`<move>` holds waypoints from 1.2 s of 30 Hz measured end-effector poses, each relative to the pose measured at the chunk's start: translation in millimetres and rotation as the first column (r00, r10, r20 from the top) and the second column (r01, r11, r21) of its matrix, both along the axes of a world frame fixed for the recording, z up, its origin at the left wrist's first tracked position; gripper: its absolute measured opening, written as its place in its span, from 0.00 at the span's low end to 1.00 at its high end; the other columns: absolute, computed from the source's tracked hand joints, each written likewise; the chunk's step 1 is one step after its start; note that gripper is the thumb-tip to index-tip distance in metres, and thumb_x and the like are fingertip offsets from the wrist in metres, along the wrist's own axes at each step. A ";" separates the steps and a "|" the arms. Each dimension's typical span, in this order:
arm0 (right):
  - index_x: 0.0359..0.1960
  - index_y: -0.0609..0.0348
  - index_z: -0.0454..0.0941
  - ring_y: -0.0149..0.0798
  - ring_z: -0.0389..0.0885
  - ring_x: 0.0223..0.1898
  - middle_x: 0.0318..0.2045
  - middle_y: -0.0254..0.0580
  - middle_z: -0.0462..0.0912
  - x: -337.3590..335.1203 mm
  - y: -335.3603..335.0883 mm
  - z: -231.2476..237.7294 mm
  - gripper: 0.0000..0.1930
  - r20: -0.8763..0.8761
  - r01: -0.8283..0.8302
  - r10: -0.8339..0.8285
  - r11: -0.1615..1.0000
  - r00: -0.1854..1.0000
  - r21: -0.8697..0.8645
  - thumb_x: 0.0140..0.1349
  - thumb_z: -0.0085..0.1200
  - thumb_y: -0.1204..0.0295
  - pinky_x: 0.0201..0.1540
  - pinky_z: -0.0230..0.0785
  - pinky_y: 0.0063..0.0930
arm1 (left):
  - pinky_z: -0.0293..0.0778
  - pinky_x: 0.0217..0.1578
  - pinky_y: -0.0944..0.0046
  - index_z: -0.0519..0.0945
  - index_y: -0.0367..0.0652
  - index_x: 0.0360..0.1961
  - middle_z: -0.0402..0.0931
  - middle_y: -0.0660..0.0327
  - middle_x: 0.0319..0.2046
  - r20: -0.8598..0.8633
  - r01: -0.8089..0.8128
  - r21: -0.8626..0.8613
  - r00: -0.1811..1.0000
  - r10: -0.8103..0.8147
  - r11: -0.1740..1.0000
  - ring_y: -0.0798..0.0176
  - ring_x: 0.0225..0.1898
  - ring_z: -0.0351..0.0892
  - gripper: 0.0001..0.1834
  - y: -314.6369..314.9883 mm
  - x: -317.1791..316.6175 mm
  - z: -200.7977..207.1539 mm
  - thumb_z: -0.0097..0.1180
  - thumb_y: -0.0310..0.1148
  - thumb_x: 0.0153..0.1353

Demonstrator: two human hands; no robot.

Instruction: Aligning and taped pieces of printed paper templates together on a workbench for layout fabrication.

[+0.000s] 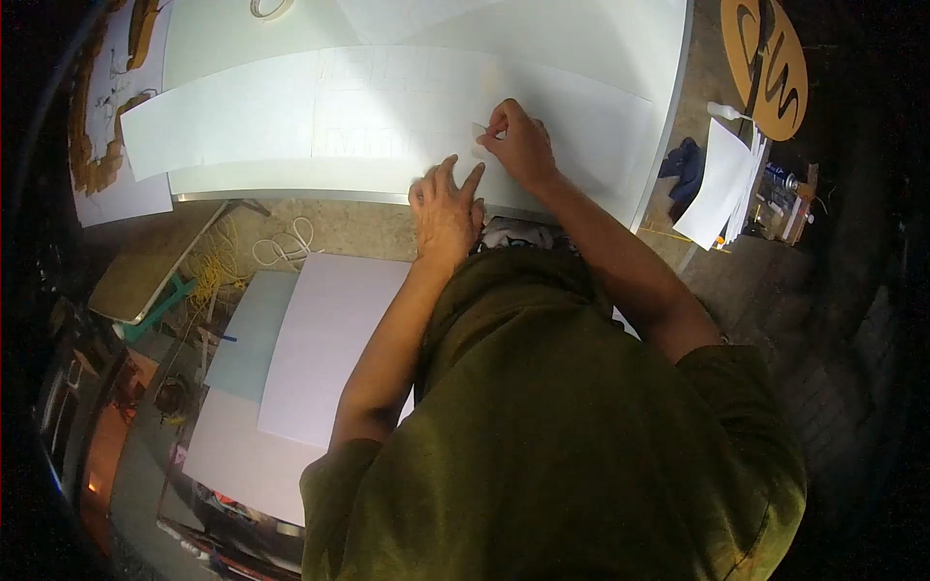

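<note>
Your R hand (pixel 524 147) is pinched narrow, thumb & finger on a small, thin, pale bit (pixel 479 129); can't tell if it's tape or paper. Your L hand (pixel 447 209) is spread wide, w/ nothing in it that I can see, its fingertips at the near edge of the long, white, curved paper strip (pixel 228 114). The strip lies under & ahead of your hands, w/ faint letter lines L of your R hand.

To do this well, I'd go slow & move the bit low and flat, b/c thin paper may crease. Push down w/ your L fingers close by so the strip can't slip.

Both arms slant in: R from the right, elbow out; L up from the lower left.

Past your hands is the big, white, metal-edged table (pixel 620 39), w/ a pale, round ring (pixel 272 10) far ahead & to the L.
</note>
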State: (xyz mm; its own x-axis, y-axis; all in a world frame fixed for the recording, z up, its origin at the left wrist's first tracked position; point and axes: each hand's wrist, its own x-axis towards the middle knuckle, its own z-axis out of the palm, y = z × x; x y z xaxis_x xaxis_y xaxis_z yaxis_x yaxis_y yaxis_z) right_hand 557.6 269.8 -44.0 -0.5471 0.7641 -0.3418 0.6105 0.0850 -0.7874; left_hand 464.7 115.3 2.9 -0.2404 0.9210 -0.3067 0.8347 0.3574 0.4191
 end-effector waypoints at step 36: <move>0.33 0.58 0.73 0.49 0.73 0.39 0.35 0.43 0.75 20.7 14.1 12.6 0.24 0.021 -0.012 0.004 0.896 1.000 0.443 0.42 0.76 0.63 0.42 0.65 0.44 | 0.53 0.63 0.47 0.76 0.46 0.58 0.69 0.54 0.59 0.110 -0.467 0.130 0.883 0.456 0.874 0.49 0.62 0.63 0.24 -20.7 -55.8 14.5 0.61 0.31 0.58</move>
State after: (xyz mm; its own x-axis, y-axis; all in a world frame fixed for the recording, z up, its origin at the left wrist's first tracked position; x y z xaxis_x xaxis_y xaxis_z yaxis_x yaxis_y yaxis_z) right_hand 578.4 283.9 -31.3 -0.5506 0.8345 0.0208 0.6228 0.4272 -0.6555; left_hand 408.8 94.6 17.4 -0.6316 0.7467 -0.2085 0.5549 0.6232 0.5511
